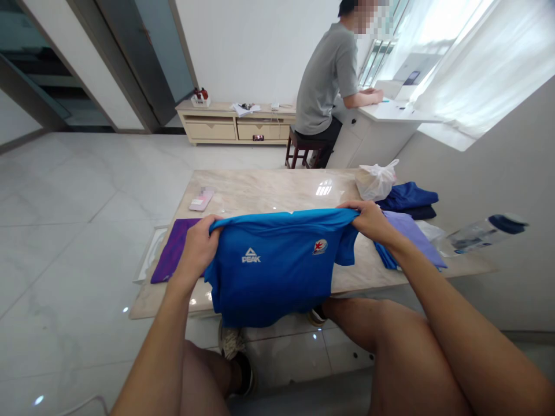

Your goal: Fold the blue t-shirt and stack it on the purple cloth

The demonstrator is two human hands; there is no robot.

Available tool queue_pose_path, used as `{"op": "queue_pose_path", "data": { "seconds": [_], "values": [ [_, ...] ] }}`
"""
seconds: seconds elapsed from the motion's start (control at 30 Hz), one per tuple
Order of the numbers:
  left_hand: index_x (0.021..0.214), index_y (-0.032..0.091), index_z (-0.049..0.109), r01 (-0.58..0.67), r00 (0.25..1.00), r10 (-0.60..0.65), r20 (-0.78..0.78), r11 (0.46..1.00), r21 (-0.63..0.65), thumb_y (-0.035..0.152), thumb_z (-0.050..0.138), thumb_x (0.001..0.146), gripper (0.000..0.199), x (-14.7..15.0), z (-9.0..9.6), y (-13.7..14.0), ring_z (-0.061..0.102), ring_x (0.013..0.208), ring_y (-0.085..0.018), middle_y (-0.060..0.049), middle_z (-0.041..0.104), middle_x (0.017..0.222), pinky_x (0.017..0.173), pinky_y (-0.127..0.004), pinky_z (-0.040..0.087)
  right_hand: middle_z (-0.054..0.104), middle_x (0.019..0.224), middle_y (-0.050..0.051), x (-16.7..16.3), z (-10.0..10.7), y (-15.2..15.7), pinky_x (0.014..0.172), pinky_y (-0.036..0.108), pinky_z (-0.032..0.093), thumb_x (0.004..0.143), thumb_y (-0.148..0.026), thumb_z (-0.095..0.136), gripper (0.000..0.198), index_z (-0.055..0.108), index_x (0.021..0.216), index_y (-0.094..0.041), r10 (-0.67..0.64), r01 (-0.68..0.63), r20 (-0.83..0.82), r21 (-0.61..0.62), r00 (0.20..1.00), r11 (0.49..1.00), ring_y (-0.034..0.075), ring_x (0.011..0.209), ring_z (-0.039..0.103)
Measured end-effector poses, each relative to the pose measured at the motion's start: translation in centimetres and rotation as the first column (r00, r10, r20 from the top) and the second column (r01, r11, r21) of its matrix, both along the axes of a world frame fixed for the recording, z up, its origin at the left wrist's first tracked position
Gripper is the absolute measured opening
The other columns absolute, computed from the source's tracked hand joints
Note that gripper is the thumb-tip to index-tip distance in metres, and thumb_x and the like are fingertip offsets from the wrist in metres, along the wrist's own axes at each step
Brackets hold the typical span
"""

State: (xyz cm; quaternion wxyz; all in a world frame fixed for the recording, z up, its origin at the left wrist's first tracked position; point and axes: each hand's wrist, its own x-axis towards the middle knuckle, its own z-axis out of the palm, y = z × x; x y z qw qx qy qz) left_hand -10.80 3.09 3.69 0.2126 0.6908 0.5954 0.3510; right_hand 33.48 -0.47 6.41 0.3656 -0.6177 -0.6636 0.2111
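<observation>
A blue T-shirt with a white PEAK logo and a round red-and-white badge is stretched between my hands. My left hand is closed on its upper left edge, and my right hand grips the upper right edge. The cloth hangs down over the near edge of the marble-look table, its lower part in front of my shins. Left of the shirt lies a folded purple garment, partly behind my left hand. Close to my right forearm is a folded lavender garment, on top of blue cloth.
On the table's right side are a tied white plastic bag, folded navy clothes and a clear bottle with a dark lid. A pink card-like item lies at the back left. Beyond, a person in grey sits at a white desk.
</observation>
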Motion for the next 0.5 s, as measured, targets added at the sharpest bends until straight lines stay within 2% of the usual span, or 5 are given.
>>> {"op": "queue_pose_path", "data": {
  "seconds": [0.1, 0.2, 0.33, 0.4, 0.5],
  "values": [
    [0.097, 0.025, 0.077, 0.025, 0.996, -0.033, -0.086, 0.996, -0.089, 0.028, 0.059, 0.09, 0.02, -0.6, -0.5, 0.2, 0.076, 0.091, -0.029, -0.007, 0.083, 0.094, 0.084, -0.034, 0.055, 0.085, 0.087, 0.005, 0.4, -0.2, -0.1, 0.077, 0.035, 0.062, 0.072, -0.027, 0.062, 0.03, 0.086, 0.088, -0.021, -0.044, 0.043, 0.021, 0.025, 0.999, 0.999, 0.029, 0.086, 0.079],
    [0.106, 0.026, 0.075, -0.007, 0.998, 0.007, -0.058, 1.0, 0.015, 0.036, 0.059, 0.095, 0.022, -0.9, -1.0, 0.3, 0.077, 0.099, -0.03, -0.008, 0.084, 0.103, 0.087, -0.034, 0.055, 0.085, 0.09, 0.005, 1.1, -0.7, 0.1, 0.079, 0.037, 0.062, 0.081, -0.033, 0.062, 0.03, 0.088, 0.091, -0.022, -0.164, 0.162, 0.0, 0.154, 0.987, 0.975, 0.029, 0.087, 0.078],
    [0.092, 0.027, 0.074, 0.157, 0.976, -0.175, -0.128, 0.977, -0.142, 0.039, 0.063, 0.092, 0.016, -0.7, -1.8, 0.5, 0.076, 0.09, -0.032, -0.009, 0.081, 0.09, 0.082, -0.035, 0.052, 0.082, 0.086, 0.006, 1.8, -0.9, 0.3, 0.081, 0.038, 0.061, 0.082, -0.035, 0.066, 0.025, 0.087, 0.088, -0.023, -0.257, 0.243, 0.03, 0.234, 0.966, 0.941, 0.028, 0.085, 0.075],
    [0.094, 0.026, 0.073, 0.178, 0.977, -0.195, -0.089, 0.969, -0.174, 0.04, 0.061, 0.093, 0.019, -0.5, -2.0, 0.6, 0.074, 0.085, -0.03, -0.007, 0.079, 0.086, 0.079, -0.035, 0.05, 0.08, 0.086, 0.006, 1.8, -0.7, 0.1, 0.082, 0.039, 0.06, 0.084, -0.034, 0.066, 0.025, 0.087, 0.09, -0.024, -0.284, 0.259, 0.05, 0.289, 0.957, 0.922, 0.027, 0.085, 0.073],
    [0.102, 0.025, 0.069, 0.161, 0.986, -0.157, 0.055, 0.983, -0.084, 0.049, 0.052, 0.101, 0.03, 0.0, -1.9, 0.8, 0.067, 0.079, -0.024, -0.003, 0.073, 0.082, 0.074, -0.032, 0.047, 0.075, 0.084, 0.006, 1.7, -0.4, -0.1, 0.08, 0.039, 0.059, 0.092, -0.04, 0.065, 0.026, 0.085, 0.09, -0.024, -0.32, 0.285, 0.031, 0.378, 0.947, 0.881, 0.026, 0.081, 0.07]
  ]
}}
